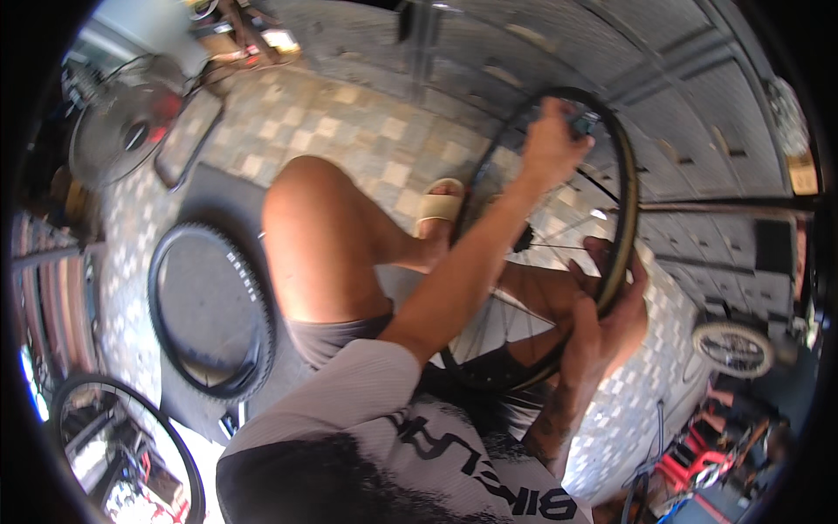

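Note:
A spoked bicycle wheel (623, 170) stands tilted over my legs. Its dark rim shows a tan-gold band along the outer edge, and a dark sprocket cluster (524, 238) sits at the hub. At the far part of the rim, my left hand (553, 144) is closed around a small dark teal object (583, 124) whose kind I cannot make out. Lower on the right side, my right hand (607, 319) grips the rim, with fingers and thumb on either side of it. My left forearm hides part of the spokes.
A black knobby tire (161, 327) lies on a grey mat (202, 194) to my left. Beyond it stands a fan (131, 131). Another rim (186, 454) is at lower left. Grey metal drawers (698, 87) line the far right; a small wheel (733, 349) and a red stool (694, 458) stand right.

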{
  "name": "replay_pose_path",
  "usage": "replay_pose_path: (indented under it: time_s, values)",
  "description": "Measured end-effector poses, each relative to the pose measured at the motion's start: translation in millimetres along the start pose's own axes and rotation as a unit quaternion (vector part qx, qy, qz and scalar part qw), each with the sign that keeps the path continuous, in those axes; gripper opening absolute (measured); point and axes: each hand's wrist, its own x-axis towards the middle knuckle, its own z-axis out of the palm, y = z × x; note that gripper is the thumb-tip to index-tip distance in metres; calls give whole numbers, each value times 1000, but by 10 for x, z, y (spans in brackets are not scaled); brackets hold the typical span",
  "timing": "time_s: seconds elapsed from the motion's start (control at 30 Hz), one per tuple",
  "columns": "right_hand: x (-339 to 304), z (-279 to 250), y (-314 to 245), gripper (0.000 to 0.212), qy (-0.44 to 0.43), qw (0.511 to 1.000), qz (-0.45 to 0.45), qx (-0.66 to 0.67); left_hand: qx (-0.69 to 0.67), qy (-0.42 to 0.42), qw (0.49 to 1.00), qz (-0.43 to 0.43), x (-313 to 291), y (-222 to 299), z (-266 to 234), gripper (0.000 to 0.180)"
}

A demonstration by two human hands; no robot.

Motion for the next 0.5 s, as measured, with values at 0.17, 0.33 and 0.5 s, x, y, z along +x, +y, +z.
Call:
replay_pose_path:
  time_s: [0.17, 0.33, 0.5]
  values:
    - [36, 85, 9, 72, 8, 1000, -1, -5, -254, -60, 948, -184, 50, -23, 54, 26]
    - [50, 80, 21, 68, 24, 999, -24, -16, -496, -53, 847, -184, -63, -112, -61, 21]
    - [46, 54, 43, 71, 1, 1000, 7, 20, -216, -5, 972, -93, 27, -22, 67, 26]
